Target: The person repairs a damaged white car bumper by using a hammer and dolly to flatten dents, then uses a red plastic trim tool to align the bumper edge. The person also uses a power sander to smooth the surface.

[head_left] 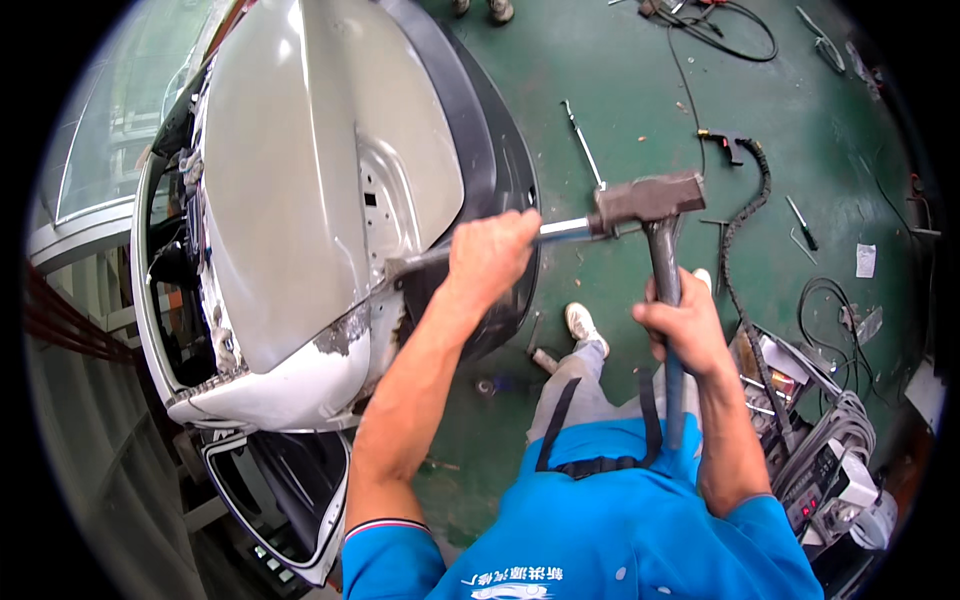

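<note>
My left hand (490,258) is wrapped round a long metal bar (565,230). The bar's flat inner end sits at the edge of the car body (280,180), near the bumper side, beside a patch of scraped paint (343,332). In my right hand (688,322) is the handle of a sledgehammer (652,198), held upright with its grip end by my waist. The brown hammer head is at the outer end of the bar; whether they touch, I cannot tell.
On the green floor lie a thin metal rod (583,148), a black gun-shaped tool (733,146) with a wrapped cable, a screwdriver (803,222) and coiled cable (845,325). A machine (825,490) with a red display stands lower right. An open car door (335,500) is lower left.
</note>
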### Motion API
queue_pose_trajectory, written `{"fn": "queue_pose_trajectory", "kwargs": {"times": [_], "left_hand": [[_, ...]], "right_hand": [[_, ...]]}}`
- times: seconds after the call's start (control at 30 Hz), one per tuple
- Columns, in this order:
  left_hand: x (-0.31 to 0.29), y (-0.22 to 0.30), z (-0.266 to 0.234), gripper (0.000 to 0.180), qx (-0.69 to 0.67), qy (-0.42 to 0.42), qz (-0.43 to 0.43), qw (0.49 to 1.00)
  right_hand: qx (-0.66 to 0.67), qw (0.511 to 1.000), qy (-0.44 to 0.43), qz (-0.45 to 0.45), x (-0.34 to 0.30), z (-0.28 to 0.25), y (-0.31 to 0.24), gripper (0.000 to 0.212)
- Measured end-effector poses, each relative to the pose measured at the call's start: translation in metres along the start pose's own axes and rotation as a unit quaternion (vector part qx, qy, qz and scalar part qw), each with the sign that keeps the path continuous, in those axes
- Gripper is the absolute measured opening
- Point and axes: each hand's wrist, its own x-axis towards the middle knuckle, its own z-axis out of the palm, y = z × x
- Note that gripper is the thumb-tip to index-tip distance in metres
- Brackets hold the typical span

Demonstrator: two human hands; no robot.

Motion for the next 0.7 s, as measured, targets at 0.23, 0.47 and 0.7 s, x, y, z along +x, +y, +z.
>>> {"fn": "queue_pose_trajectory", "kwargs": {"times": [0.23, 0.47, 0.7], "left_hand": [[-0.053, 0.072, 0.048, 0.019, -0.108, -0.022, -0.049, 0.993], [-0.164, 0.094, 0.095, 0.029, -0.314, -0.063, -0.121, 0.939], [-0.209, 0.065, 0.113, 0.027, -0.389, -0.028, -0.191, 0.901]], "right_hand": [[0.007, 0.998, 0.06, 0.033, -0.005, -0.058, 0.027, 0.019], [-0.006, 0.96, 0.139, 0.243, -0.023, -0.11, 0.126, 0.009], [0.221, 0.891, 0.149, 0.368, -0.071, -0.045, 0.176, 0.017]]}}
